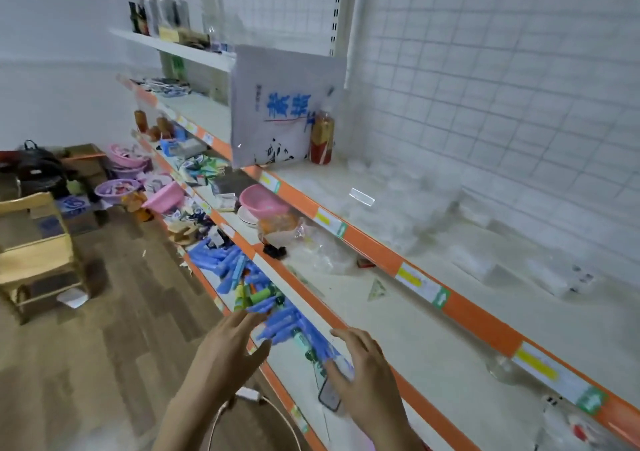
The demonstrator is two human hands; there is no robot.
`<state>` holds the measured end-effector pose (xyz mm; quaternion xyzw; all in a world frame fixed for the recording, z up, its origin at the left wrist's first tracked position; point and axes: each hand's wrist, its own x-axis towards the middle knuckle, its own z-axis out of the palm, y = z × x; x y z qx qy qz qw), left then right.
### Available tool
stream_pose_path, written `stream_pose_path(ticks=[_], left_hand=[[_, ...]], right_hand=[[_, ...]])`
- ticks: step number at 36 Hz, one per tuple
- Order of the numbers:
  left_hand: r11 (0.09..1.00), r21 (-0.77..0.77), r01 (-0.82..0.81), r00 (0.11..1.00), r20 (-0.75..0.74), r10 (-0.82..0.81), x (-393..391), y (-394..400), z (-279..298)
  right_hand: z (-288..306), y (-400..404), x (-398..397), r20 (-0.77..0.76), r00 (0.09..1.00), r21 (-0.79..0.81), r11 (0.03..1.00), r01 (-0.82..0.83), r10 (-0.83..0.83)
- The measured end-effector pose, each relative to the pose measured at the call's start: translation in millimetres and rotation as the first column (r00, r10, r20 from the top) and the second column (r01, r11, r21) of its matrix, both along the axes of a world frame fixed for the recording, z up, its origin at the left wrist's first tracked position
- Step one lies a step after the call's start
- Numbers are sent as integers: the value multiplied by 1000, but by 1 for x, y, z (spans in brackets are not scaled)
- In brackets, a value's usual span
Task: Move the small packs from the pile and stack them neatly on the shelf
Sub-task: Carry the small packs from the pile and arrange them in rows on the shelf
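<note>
A loose pile of small blue packs [242, 277], with a few green ones mixed in, lies on a low white shelf [294, 364] with an orange front edge. My left hand [228, 346] hovers over the near end of the pile, fingers spread, holding nothing. My right hand [363, 371] is on the other side of that end, fingers apart, just above the blue packs; nothing is gripped in it. The shelf above [398, 329] has a broad bare stretch to the right of my hands.
A phone [329, 397] lies on the low shelf under my right hand, with a white cable [249, 395] near it. Pink bowls [263, 201], an orange bag [277, 225] and a large white bag [277, 111] sit on the shelves. A wooden chair [38, 253] stands left.
</note>
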<state>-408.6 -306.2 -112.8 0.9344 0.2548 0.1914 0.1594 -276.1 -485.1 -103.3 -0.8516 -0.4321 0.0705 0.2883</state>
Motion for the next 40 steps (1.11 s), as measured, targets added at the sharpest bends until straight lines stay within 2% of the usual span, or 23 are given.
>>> stream_pose_path(ticks=[4, 9, 12, 17, 22, 26, 32, 36, 40], left_hand=[[993, 8, 122, 992, 15, -122, 39, 46, 18], [980, 34, 194, 970, 139, -197, 102, 89, 58], [964, 87, 250, 944, 200, -263, 146, 118, 80], [931, 168, 324, 896, 263, -359, 222, 151, 124], [899, 219, 379, 894, 166, -417, 305, 184, 162], [879, 167, 447, 889, 27, -457, 370, 208, 166], [851, 17, 526, 846, -119, -520, 440, 222, 138], [828, -72, 557, 822, -100, -561, 482, 216, 125], [785, -24, 619, 781, -88, -619, 520, 206, 115]], right_hand=[[18, 26, 32, 74, 996, 8, 999, 44, -44], [56, 47, 83, 200, 972, 94, 990, 105, -122], [80, 60, 121, 279, 941, 164, 975, 151, -192], [119, 91, 190, 363, 895, 191, 961, 201, -260], [144, 119, 258, 342, 894, 146, 956, 255, -291], [138, 139, 316, 281, 898, 79, 941, 329, -338], [115, 160, 377, 190, 896, -96, 900, 425, -402], [111, 176, 401, 201, 876, -179, 862, 474, -439], [107, 192, 416, 192, 866, -201, 845, 496, -462]])
